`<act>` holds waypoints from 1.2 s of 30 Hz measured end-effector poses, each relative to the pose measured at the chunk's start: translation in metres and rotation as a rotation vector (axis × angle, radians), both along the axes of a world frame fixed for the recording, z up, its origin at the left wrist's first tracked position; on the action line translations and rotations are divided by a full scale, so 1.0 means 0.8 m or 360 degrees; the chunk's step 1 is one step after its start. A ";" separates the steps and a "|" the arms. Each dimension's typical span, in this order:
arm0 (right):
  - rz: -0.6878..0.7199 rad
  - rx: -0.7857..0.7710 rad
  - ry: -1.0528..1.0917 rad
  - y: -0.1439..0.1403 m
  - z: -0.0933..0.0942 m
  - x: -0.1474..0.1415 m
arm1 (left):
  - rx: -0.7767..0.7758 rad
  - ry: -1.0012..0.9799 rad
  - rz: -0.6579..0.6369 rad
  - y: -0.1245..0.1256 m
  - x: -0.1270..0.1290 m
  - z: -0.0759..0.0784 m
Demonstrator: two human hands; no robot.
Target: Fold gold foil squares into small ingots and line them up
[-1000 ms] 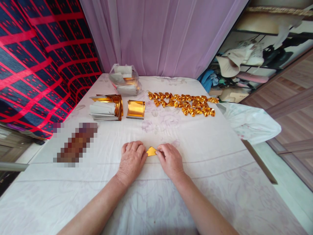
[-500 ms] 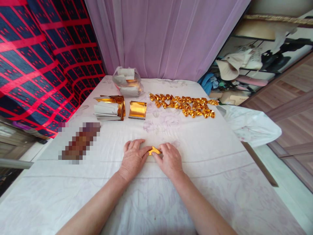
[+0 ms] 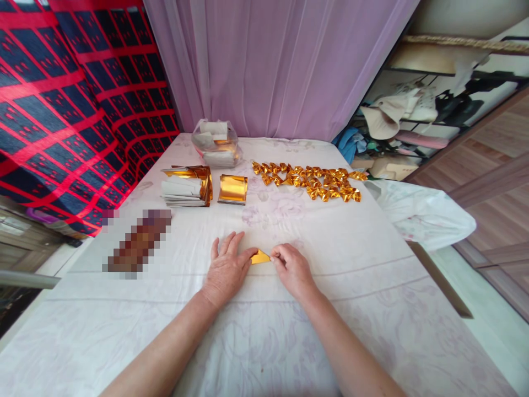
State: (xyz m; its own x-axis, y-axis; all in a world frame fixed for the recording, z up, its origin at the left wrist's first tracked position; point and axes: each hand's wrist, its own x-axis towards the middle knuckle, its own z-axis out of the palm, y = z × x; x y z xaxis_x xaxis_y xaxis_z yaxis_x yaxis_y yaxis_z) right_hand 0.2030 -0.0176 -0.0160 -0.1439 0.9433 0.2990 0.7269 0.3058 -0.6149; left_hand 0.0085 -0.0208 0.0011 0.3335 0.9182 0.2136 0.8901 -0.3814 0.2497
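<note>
Presently, a folded foil piece (image 3: 260,257) is found on the cloth-covered table (image 3: 256,331), lying flat between the two hands, its gold face exposed; it is taken as the landmark for all places below. At its left end, the left hand (image 3: 226,270) is laid palm down with the fingers spread, and the foil is held down by the thumb. Whether any finger is tucked beneath the foil cannot be told. At its right end, the right hand (image 3: 294,267) is curled, and the corner appears to be pinched between thumb and forefinger.

A folding or creasing step is judged to be in hand. For the next move, the left end would need to be kept pinned while the right corner is guided in line and the fold pressed sharp; if the thumb were slackened, the crease could be skewed.

Beyond the foil piece and well to its left, a pixelated item (image 3: 138,242) is noted; its nature cannot be determined. Farther beyond, slightly left, a small gold stack (image 3: 232,188) is placed, with a larger sheet stack (image 3: 184,187) farther left. Beyond and to the right, shaped gold pieces (image 3: 297,177) are set out in rows. Farthest beyond, to the left, a clear bag (image 3: 215,144) filled with sheets is seen.
</note>
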 end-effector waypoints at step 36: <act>0.0058 0.0108 -0.0143 -0.001 -0.001 -0.021 | -0.0222 -0.0184 0.0238 -0.001 0.000 0.009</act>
